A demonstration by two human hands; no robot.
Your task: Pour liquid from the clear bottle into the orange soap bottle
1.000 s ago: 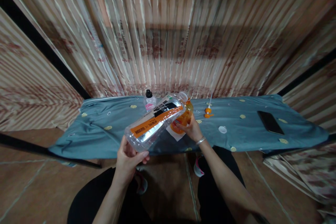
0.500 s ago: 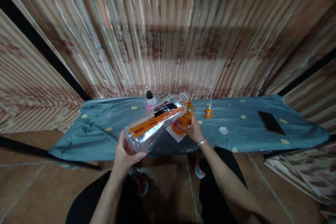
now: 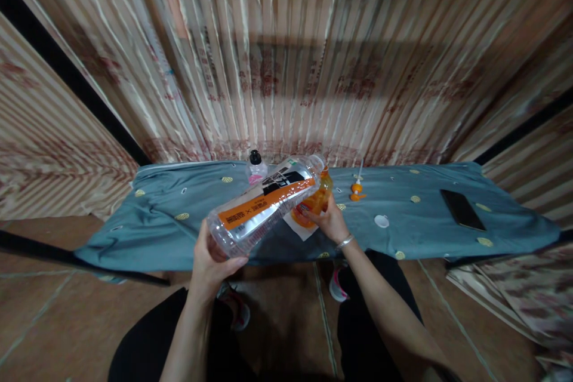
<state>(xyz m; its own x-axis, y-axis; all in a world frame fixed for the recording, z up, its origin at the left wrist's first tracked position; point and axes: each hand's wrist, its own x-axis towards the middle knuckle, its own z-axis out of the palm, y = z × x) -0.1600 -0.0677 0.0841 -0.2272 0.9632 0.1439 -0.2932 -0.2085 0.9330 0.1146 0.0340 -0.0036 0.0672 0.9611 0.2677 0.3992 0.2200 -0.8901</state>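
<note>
My left hand [image 3: 210,259] grips the base of the clear bottle [image 3: 264,206], which lies tilted, its open mouth raised over the orange bottle [image 3: 316,202]. Just behind the clear bottle stands a small black-capped bottle [image 3: 255,166] on the blue-covered tabletop [image 3: 179,221]. My right hand [image 3: 329,221] clasps the orange bottle, which stands on a white paper [image 3: 299,228]. Right of the orange bottle lie an orange pump top [image 3: 356,192], a white cap [image 3: 381,221] and, well apart, a dark phone [image 3: 462,209].
</note>
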